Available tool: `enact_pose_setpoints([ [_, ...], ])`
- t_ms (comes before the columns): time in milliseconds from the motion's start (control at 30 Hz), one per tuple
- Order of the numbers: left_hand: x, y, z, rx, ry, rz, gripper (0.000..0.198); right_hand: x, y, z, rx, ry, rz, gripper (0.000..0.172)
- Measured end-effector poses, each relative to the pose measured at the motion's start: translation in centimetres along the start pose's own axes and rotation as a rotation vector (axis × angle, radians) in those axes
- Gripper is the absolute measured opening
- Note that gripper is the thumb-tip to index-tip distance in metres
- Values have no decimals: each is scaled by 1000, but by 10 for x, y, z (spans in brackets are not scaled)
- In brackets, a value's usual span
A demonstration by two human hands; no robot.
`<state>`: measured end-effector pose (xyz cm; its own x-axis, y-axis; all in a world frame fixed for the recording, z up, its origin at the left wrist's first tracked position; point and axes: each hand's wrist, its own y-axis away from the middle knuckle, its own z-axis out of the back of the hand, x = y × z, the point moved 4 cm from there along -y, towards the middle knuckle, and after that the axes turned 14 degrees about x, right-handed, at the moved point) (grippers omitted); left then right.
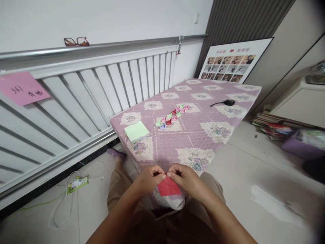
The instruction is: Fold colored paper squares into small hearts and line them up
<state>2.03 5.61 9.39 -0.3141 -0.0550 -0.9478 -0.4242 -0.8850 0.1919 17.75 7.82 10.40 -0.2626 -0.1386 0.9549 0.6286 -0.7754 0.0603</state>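
Observation:
A creased sheet of red paper hangs between my two hands at the near edge of the table. My left hand pinches its top edge between thumb and fingers. Close beside it, my right hand pinches the same edge, and the thumbs nearly touch. Beyond them on the patterned tablecloth lies a stack of pale green paper. Several small folded paper pieces in red, pink, green and blue stand in two rows near the table's middle.
A black object with a thin tail rests on the table's right part. White railings run along the left, with glasses on the bar above. A power strip and cables lie on the floor. A photo board leans behind the table.

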Motion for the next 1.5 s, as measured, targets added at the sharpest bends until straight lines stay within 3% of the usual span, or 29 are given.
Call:
enact_pose_setpoints([
  [200, 25, -12, 1, -173, 142, 51, 18, -26, -6, 0, -17, -312, -34, 29],
  [300, 36, -17, -1, -224, 197, 65, 20, -39, -6, -8, 36, -311, -71, 26],
  [467, 51, -28, -5, -236, 213, 94, 19, -61, -10, -8, -2, -154, -167, 30],
  [600, 60, -43, -6, -181, -7, 132, 17, -72, -14, 1, -25, 16, -178, 28],
  [767, 67, -69, -8, -89, -286, 170, 17, -82, -13, 11, -151, 274, -204, 17],
  [967, 63, -89, -9, -46, -494, 180, 16, -96, -12, 12, -234, 584, -258, 30],
  [1200, 58, -91, -13, -47, -741, 155, 13, -95, -12, 13, -306, 822, -186, 30],
  [1333, 61, -89, -17, -90, -941, 168, 14, -97, -11, 13, -345, 869, -174, 24],
  [1500, 59, -85, -19, -141, -1028, 143, 17, -99, -11, 13, -348, 881, -170, 13],
])
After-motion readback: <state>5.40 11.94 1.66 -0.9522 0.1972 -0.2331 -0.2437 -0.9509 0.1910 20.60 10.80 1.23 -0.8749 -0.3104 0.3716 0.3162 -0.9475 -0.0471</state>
